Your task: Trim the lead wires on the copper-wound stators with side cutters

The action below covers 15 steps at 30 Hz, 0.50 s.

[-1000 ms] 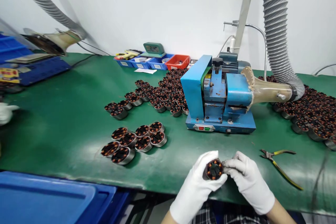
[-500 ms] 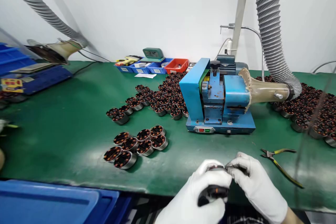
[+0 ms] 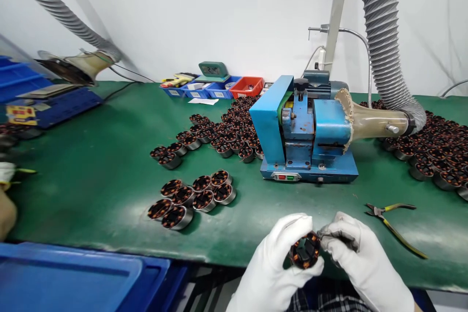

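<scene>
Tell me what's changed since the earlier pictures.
The copper-wound part in the left hand was tipped half a second ago; now its face shows again. At the left edge, a co-worker's gloved hand has drawn farther left, a yellow handle now showing beside it. Nothing was visibly taken or released. Unmoved: the pliers, the blue machine. The right hand remains beside the part.

The gloved left hand [image 3: 275, 259] reaches up from the lower edge, its thumb and fingers curved into a firm C-shaped grasp. Beside it, the gloved right hand [image 3: 361, 256] angles inward, fingers bent, greyed fingertips [image 3: 325, 238] bunched near the left's.
</scene>
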{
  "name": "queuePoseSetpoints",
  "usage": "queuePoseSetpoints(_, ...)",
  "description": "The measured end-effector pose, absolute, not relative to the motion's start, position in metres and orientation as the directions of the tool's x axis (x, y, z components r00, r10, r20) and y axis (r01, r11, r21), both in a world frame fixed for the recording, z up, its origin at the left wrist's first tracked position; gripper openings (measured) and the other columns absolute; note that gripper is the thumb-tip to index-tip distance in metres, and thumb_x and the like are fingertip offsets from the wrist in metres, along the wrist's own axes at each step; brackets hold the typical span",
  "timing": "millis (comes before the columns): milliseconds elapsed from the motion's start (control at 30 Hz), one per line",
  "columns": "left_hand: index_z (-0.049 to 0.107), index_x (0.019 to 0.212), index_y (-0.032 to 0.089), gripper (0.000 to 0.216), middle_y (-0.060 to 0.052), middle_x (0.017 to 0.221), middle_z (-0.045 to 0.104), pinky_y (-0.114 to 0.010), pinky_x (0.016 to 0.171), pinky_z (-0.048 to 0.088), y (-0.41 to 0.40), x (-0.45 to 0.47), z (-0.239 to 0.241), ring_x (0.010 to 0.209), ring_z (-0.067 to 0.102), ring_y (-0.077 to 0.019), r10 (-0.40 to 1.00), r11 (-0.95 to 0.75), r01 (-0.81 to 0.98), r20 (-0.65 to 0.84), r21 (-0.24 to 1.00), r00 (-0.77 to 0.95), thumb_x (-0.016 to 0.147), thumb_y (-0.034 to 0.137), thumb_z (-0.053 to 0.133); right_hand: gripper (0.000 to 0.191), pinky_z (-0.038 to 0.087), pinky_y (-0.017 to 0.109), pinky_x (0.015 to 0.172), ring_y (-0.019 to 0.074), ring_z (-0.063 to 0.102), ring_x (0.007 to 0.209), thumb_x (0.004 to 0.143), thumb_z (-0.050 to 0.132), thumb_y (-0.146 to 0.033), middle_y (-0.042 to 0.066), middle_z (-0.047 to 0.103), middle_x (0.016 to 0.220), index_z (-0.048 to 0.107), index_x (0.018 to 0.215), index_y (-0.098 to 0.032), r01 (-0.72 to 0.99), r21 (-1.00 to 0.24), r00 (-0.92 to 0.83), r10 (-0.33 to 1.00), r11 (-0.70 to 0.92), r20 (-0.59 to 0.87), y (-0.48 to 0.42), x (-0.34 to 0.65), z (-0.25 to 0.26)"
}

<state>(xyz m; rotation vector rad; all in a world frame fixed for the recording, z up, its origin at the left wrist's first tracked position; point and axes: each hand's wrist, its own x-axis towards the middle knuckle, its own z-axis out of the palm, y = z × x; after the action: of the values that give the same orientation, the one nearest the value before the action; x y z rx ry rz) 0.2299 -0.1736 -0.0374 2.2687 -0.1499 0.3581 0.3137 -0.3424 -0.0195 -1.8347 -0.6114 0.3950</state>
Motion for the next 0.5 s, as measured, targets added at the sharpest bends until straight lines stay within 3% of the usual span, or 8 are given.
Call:
queuePoseSetpoints(167, 0.036, 0.125, 0.033, 0.061, -0.002, 0.112, 0.052, -0.028, 0.085, 0.052, -0.177, 0.229, -0.043, 0.095, 0.059, -0.0161, 0.053, -0.615, -0.174, 0.261, 0.769, 0.964, 0.075, 0.019, 0.068, 0.011, 0.045, 0.025, 0.067, 0.0177, 0.057, 0.073, 0.08, 0.057, -0.025, 0.001, 0.06, 0.077, 0.068, 0.082, -0.025, 0.178, -0.959, 0.841, 0.541, -0.222, 0.031, -0.343, 0.308, -0.033)
queuePoseSetpoints(333, 0.036, 0.126, 0.034, 0.064, -0.005, 0.115, 0.052, -0.031, 0.087, 0.053, -0.183, 0.231, -0.048, 0.099, 0.06, -0.0188, 0.073, -0.579, -0.298, 0.412, 0.759, 0.908, 0.074, 0.018, 0.069, 0.014, 0.044, 0.026, 0.062, 0.0169, 0.054, 0.067, 0.082, 0.054, -0.027, 0.001, 0.054, 0.072, 0.064, 0.075, -0.022, 0.174, -0.96, 0.828, 0.56, -0.219, 0.022, -0.342, 0.307, -0.032)
queuePoseSetpoints(500, 0.053, 0.103, 0.031, 0.036, -0.005, 0.119, 0.05, -0.031, 0.082, 0.056, -0.189, 0.228, -0.032, 0.097, 0.063, -0.0199, 0.168, -0.49, -0.257, 0.38, 0.833, 0.91, 0.075, 0.012, 0.065, 0.018, 0.044, 0.027, 0.061, 0.0177, 0.054, 0.065, 0.082, 0.052, -0.031, 0.001, 0.054, 0.07, 0.061, 0.071, -0.021, 0.102, -0.946, 0.837, 0.54, -0.307, -0.085, -0.338, 0.307, -0.024)
